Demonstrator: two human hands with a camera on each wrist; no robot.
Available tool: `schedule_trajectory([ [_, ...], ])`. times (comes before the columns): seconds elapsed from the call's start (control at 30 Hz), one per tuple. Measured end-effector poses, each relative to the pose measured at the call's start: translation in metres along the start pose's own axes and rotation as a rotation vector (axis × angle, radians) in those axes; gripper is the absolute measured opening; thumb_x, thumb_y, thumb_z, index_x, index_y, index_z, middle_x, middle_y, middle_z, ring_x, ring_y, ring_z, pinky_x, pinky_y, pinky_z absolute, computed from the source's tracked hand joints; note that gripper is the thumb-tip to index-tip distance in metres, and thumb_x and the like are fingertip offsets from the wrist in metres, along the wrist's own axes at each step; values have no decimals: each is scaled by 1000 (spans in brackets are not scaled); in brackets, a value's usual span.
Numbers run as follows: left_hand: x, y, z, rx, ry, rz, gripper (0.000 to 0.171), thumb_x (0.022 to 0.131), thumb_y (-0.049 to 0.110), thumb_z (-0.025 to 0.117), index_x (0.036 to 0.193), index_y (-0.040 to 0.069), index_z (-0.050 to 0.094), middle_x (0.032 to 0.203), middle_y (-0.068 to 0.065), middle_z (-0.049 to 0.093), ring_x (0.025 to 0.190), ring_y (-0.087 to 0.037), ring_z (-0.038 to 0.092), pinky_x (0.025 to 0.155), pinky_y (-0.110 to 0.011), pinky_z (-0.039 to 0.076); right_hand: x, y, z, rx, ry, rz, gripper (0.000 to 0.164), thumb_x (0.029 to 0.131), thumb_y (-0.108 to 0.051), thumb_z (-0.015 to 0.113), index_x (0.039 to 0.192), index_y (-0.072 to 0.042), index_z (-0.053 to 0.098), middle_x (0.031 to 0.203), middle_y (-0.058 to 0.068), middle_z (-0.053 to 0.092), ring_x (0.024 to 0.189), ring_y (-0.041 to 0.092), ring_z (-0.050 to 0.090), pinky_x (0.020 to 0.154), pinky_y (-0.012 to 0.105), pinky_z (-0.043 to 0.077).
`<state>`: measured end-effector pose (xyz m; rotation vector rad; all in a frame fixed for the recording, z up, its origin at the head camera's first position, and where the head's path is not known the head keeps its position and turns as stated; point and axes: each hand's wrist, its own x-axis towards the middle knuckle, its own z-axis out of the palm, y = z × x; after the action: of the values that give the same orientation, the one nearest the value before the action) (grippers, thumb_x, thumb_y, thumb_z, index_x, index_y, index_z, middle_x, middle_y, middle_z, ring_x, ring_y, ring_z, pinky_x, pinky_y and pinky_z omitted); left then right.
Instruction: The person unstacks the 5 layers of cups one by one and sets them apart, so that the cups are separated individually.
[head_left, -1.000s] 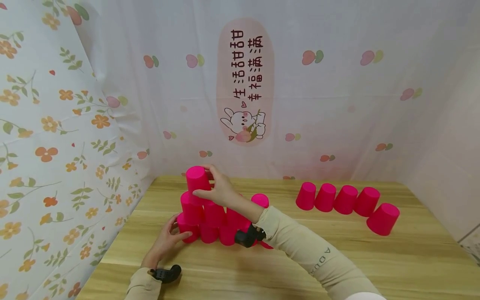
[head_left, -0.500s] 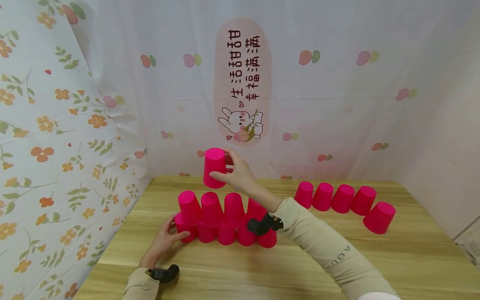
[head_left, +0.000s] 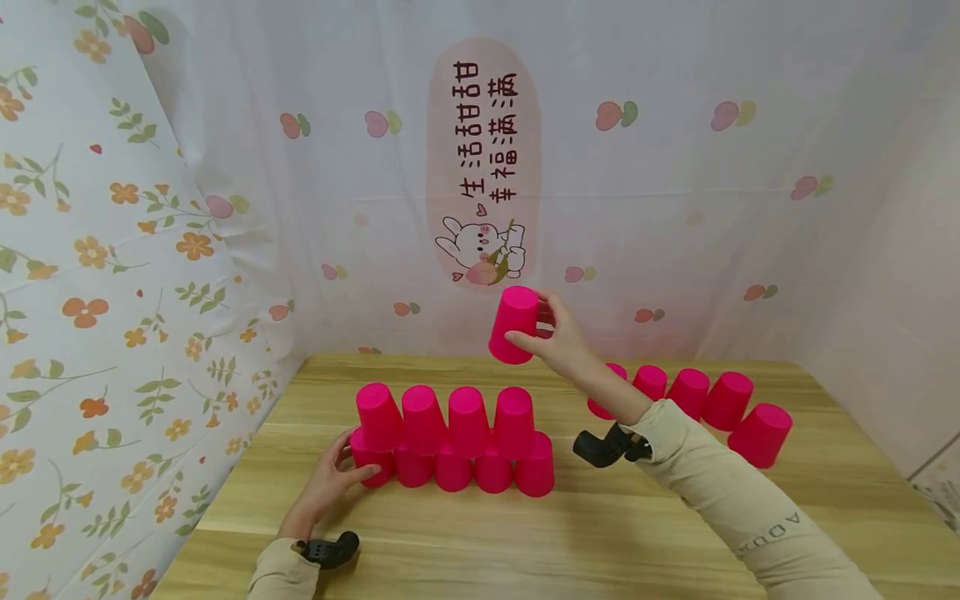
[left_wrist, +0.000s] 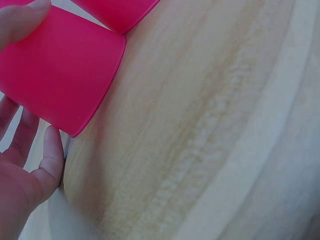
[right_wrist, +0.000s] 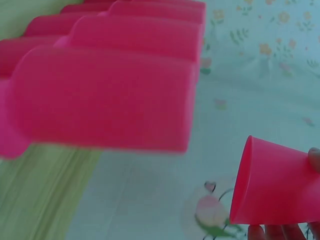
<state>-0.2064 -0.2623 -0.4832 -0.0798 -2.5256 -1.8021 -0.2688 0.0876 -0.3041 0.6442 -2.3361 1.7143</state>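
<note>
Holding: your right hand point(head_left: 564, 340) is gripping one cup point(head_left: 513, 321), mouth down, raised apart from the two-tier stack point(head_left: 467, 417). Your left hand point(head_left: 328, 482) is holding the bottom-left cup point(head_left: 369, 460). Advised: keeping that hand still, pressure light.

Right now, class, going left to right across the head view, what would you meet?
White cloth curtain with orange flowers → bare left hand → two-tier stack of nine bright-pink tapered cups → separate row of five upside-down pink cups.
</note>
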Motion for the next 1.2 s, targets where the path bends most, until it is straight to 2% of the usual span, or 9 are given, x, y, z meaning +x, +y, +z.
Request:
schedule_trajectory([
  [0.1, 1, -1, 1, 0, 3, 17, 62, 74, 3, 69, 128, 2, 39, 120, -19, 47, 109, -35, 43, 85, -39, 40, -9, 10, -20, -17, 17, 25, 62, 77, -10, 67, 128, -1, 32, 117, 17, 44, 107, 31, 43, 88, 44, 40],
  [0.23, 1, -2, 1, -5, 9, 38, 63, 73, 2, 69, 128, 0, 39, 119, -19, 47, 108, -34, 44, 83, -36, 41, -23, 23, -46, -98, 47, 68, 64, 79, -15, 67, 129, -1, 29, 119, 18, 43, 108, 33, 42, 88, 46, 40],
  [0.47, 1, -2, 0, -7, 10, 33, 62, 73, 1, 68, 128, 1, 39, 119, -19, 47, 108, -34, 44, 80, -31, 43, -50, 42, -86, -206, 91, 109, 67, 80, -18, 66, 131, 0, 27, 119, 21, 42, 107, 38, 43, 86, 50, 40],
  [0.7, 0, -1, 1, 1, 7, 26, 62, 73, 2, 69, 128, 1, 39, 120, -20, 47, 109, -36, 43, 83, -36, 41, -85, 64, -121, -299, 122, 193, 70, 81, -25, 64, 133, 1, 24, 121, 25, 39, 105, 41, 42, 79, 52, 43],
  [0.77, 1, -2, 1, 5, 7, 29, 62, 73, 2, 69, 128, 1, 39, 120, -20, 47, 109, -35, 43, 85, -38, 40, -95, 72, -130, -319, 133, 215, 71, 82, -26, 64, 133, 2, 23, 120, 25, 39, 103, 41, 43, 76, 48, 46],
  [0.87, 1, -2, 1, 11, 9, 32, 62, 74, 2, 68, 128, 1, 39, 120, -20, 47, 109, -34, 43, 86, -40, 39, -109, 84, -140, -356, 170, 242, 71, 82, -25, 64, 133, 3, 23, 118, 25, 40, 101, 38, 44, 70, 32, 50],
  [1.0, 0, -1, 0, 15, 7, 22, 61, 75, 3, 68, 129, 1, 38, 121, -19, 46, 110, -34, 42, 88, -42, 38, -123, 99, -150, -391, 209, 241, 69, 82, -22, 64, 131, 8, 25, 116, 27, 41, 99, 40, 44, 63, 9, 41],
  [1.07, 0, -1, 0, 10, -1, 16, 61, 75, 3, 67, 129, 1, 38, 122, -20, 45, 111, -35, 41, 88, -42, 37, -128, 105, -154, -405, 213, 230, 68, 82, -20, 64, 129, 10, 25, 115, 30, 41, 99, 41, 43, 63, 4, 37],
  [1.2, 0, 0, 0, 4, -10, 12, 61, 76, 4, 67, 129, 2, 38, 122, -19, 44, 112, -34, 41, 87, -40, 38, -138, 117, -158, -428, 233, 251, 66, 81, -18, 64, 127, 10, 26, 113, 30, 42, 98, 42, 43, 62, 3, 36],
])
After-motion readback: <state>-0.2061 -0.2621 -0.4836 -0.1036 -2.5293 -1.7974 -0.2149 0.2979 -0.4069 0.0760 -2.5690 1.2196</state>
